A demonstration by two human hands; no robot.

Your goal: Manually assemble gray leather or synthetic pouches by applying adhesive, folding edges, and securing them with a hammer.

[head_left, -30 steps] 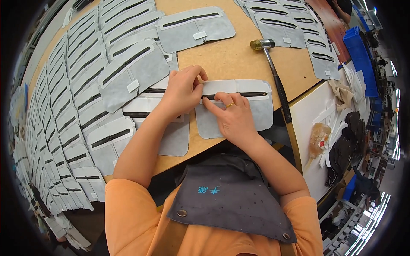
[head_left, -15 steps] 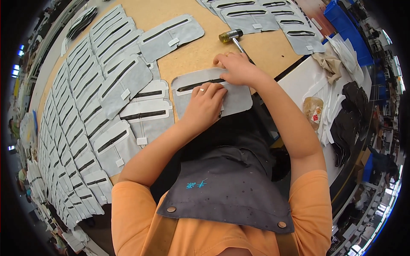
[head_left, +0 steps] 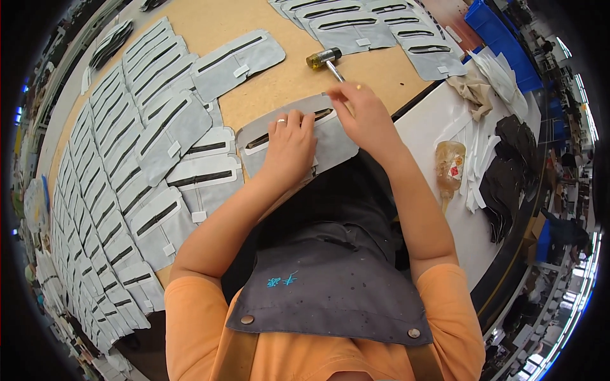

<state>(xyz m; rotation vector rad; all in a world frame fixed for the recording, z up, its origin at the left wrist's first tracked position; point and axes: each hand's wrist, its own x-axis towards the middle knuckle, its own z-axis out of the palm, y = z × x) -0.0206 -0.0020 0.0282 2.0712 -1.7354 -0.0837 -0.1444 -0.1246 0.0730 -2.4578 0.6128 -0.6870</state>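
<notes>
A light grey, rounded panel [head_left: 333, 145] with a dark zipper strip across it lies at the table's near edge. My left hand [head_left: 292, 141] rests on its middle, palm down, with the fingers over the zipper. At the panel's upper right edge, my right hand [head_left: 365, 117] has its fingertips closed around the border; part of the grip is hidden. Just beyond that hand lies a hammer [head_left: 324, 58] with a yellowish and black head, its metal shaft running behind the fingers.
Overlapping rows of similar grey panels [head_left: 95, 190] cover the table's left side, with more panels [head_left: 356, 35] at the far right. On the white surface to the right are a bottle [head_left: 449, 166] of amber stuff, dark pieces [head_left: 511, 171], pale scraps [head_left: 486, 162] and a blue bin [head_left: 508, 44].
The whole view has shifted slightly. My right hand has moved rightward along the panel's upper edge. My left hand has slid left over the zipper, its fingers straighter. The panel is tilted a little more.
</notes>
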